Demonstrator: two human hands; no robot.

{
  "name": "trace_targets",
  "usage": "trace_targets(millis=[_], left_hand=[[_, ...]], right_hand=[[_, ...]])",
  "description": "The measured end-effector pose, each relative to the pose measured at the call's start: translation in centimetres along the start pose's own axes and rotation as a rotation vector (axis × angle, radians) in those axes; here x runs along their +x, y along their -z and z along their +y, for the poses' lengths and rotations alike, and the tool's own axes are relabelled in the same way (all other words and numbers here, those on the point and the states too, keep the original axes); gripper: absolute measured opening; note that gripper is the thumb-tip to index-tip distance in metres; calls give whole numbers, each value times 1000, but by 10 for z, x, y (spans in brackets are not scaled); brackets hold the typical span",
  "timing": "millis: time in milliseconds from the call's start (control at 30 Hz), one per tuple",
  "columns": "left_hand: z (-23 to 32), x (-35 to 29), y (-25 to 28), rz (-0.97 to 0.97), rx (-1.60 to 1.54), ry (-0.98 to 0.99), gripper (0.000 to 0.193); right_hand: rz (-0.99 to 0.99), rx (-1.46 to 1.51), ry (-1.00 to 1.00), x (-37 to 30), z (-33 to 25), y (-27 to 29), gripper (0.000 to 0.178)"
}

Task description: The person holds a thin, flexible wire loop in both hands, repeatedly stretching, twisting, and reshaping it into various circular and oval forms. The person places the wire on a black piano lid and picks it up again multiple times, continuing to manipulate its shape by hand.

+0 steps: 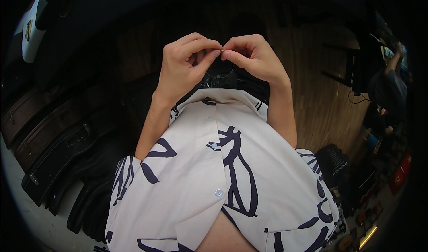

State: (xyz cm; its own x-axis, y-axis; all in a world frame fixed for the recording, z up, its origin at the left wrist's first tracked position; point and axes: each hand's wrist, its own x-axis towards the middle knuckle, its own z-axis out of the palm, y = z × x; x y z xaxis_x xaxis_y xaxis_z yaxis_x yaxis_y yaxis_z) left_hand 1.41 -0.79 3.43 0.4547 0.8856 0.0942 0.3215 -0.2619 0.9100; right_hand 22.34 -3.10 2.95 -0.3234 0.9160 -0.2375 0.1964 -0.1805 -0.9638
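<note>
My left hand (185,64) and my right hand (258,59) are raised in front of my body, fingertips nearly touching. Each pinches thumb against forefinger on a thin string (232,67) that looks like fine wire. Below the fingers the string bows down in a loose loop between the hands. The ends inside the pinches are too small to make out. Behind the loop the background is dark.
Several dark instrument cases (55,160) stand in a row at the left. A white object (33,33) is at the upper left. Wooden floor (307,91) extends on the right, with a dark stand (343,64). Another person (390,84) is at the far right.
</note>
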Motion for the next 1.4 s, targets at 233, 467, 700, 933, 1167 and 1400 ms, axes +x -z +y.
trace_targets(millis=[233, 467, 700, 933, 1167, 1400], left_hand=[[-12, -11, -7, 282, -393, 279, 18], [-13, -14, -22, 202, -524, 462, 28], [-12, -5, -28, 279, -623, 367, 24], [-13, -5, -26, 303, -746, 274, 20], [-13, -6, -22, 296, -754, 295, 17], [-14, -3, -21, 239, -509, 181, 17]], right_hand=[[308, 339, 46, 2, 16, 3, 16], [369, 521, 150, 3, 19, -3, 18], [347, 528, 177, 2, 23, -10, 19], [396, 564, 242, 2, 26, -16, 18], [356, 600, 231, 2, 25, -18, 18], [280, 547, 92, -1, 21, -17, 19]])
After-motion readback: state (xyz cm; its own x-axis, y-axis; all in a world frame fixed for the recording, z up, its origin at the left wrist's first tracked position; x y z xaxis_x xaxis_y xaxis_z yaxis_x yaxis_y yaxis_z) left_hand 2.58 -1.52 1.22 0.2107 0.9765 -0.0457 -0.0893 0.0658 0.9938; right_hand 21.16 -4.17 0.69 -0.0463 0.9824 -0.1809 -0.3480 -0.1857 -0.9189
